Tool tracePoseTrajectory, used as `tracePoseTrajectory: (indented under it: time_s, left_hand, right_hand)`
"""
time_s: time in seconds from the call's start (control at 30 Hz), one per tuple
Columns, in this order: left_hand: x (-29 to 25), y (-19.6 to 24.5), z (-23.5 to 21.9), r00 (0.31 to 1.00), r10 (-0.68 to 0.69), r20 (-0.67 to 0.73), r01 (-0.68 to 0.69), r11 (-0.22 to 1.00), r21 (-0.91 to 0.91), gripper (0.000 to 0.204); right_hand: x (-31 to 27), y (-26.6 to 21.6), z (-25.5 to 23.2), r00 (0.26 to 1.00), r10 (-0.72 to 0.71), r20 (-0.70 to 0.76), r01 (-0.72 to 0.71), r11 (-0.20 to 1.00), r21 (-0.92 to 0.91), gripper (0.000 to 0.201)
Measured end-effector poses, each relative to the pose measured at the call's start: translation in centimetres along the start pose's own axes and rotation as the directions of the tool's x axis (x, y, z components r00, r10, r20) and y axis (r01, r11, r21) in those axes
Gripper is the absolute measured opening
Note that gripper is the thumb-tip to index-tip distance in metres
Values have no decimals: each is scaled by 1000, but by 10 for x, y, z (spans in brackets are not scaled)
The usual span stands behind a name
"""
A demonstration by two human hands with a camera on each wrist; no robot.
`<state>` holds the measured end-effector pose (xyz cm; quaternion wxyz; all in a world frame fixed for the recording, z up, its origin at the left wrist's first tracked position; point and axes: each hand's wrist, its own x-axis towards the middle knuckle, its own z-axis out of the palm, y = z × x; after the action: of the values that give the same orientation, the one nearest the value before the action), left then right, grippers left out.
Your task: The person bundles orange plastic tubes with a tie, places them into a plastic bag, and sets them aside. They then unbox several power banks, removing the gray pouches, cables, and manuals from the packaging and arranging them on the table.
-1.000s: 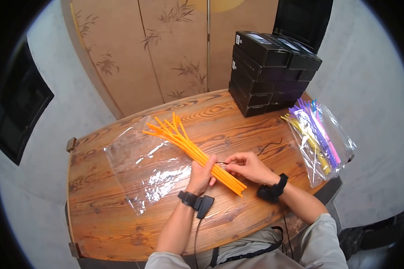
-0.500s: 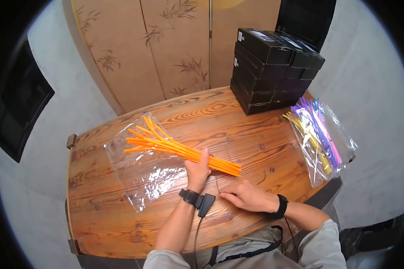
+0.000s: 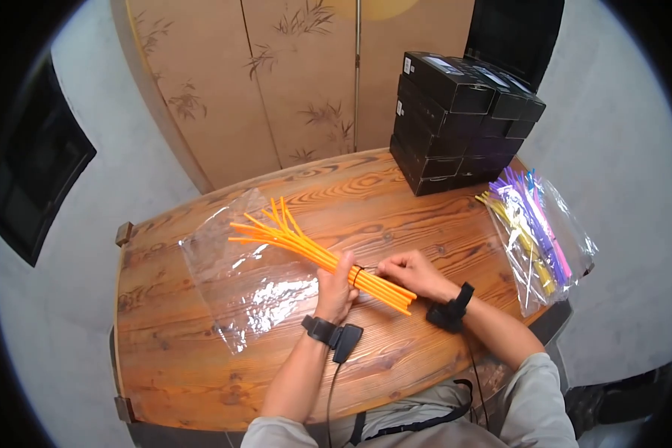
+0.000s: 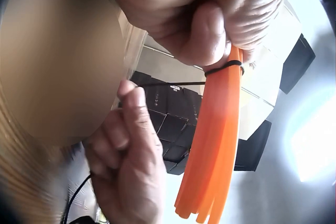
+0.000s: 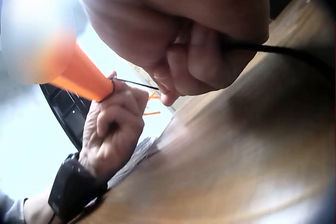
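Observation:
The left hand [image 3: 337, 292] grips a bundle of thin orange sticks [image 3: 306, 249], which fan out at the upper left. Around the bundle, beside the left thumb, runs a black cord [image 4: 227, 67]. Its free part stretches taut to the right hand [image 3: 417, 275], which pinches it between thumb and fingertips just right of the bundle. In the right wrist view the cord [image 5: 137, 84] spans the gap between the left hand [image 5: 116, 124] and the right hand [image 5: 181, 29], and more of it trails from the right fist.
A clear plastic bag [image 3: 250, 306] lies flat on the wooden table [image 3: 179, 373] at the left. Black boxes [image 3: 455, 123] are stacked at the back right. Another clear bag with purple, yellow and pink sticks [image 3: 534, 239] lies at the right edge.
The bundle tilted nearer level, then swung back to a steeper slant. The right hand dropped toward the near edge with the cord, then rose again to the bundle's right side.

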<state>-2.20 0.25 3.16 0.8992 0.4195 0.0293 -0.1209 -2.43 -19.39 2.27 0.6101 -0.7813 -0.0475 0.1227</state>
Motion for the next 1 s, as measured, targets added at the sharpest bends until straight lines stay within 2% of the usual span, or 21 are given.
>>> tracePoseTrajectory:
  time_s: [0.07,0.13,0.17,0.2,0.27,0.3,0.4,0.43,0.5,0.53,0.63,0.7,0.73,0.8,0.87,0.9,0.93,0.97,1.0]
  left_hand:
    - [2,1,0,999,37,-36,-38,999,-35,17]
    - [4,1,-1,995,72,-69,-75,996,-39,17]
    - [5,1,-1,992,88,-89,-90,996,-25,17]
    - [6,0,-2,989,104,-106,-106,994,-11,18]
    - [9,-5,-6,983,149,-107,-151,988,-12,18]
    - [10,-8,-9,979,172,-108,-174,985,-11,18]
    - [6,-8,-2,965,248,-81,-214,931,296,19]
    - [7,-13,-3,954,299,-31,-274,909,314,20]
    - [14,-24,-6,914,399,77,-400,851,340,21]
    - [11,-20,-5,944,321,75,-327,884,335,21]
    - [3,-6,-4,989,121,81,-139,952,274,19]
    - [5,-5,-7,993,39,109,-57,984,169,19]
    - [4,-4,-6,987,8,163,-42,978,205,19]
    - [2,0,-3,961,-65,269,-13,960,280,19]
    - [1,0,-2,957,-73,281,-8,960,279,19]
    - [0,0,0,954,-78,290,-7,960,280,20]
    - [0,0,0,955,-85,284,6,963,269,20]
    - [0,0,0,957,-90,277,17,966,257,21]
    - [1,1,0,959,-93,268,26,970,243,22]
  right_hand:
    - [-14,2,11,986,42,163,-58,994,94,28]
    - [-32,-19,29,966,-255,42,258,948,-188,28]
    - [-41,-38,34,995,-26,100,41,987,-158,25]
    - [-41,-16,42,986,47,159,-47,999,-4,24]
    - [-51,-20,52,966,131,222,-146,988,54,24]
    - [-54,-19,56,961,113,252,-138,987,86,24]
    - [-64,-63,57,970,-109,219,120,992,-38,26]
    - [-58,-59,56,954,-253,157,268,961,-76,25]
    - [-45,-77,39,972,-217,92,225,970,-91,24]
    - [-36,-86,30,978,-201,59,206,974,-97,23]
    - [-10,-77,-6,994,78,79,-85,993,88,22]
    - [-7,-61,-14,990,116,83,-126,982,142,21]
    - [-5,-54,-14,987,136,85,-149,974,170,21]
    - [-2,-41,-10,1000,12,-6,-11,1000,29,21]
    - [-1,-37,-9,994,-96,-53,92,993,-71,19]
    - [-1,-37,-11,949,-289,-127,246,929,-275,17]
    - [0,-38,-13,863,-480,-156,359,801,-480,16]
    - [1,-41,-15,744,-655,-134,422,616,-665,15]
    - [0,-45,-16,677,-699,-229,387,603,-698,13]
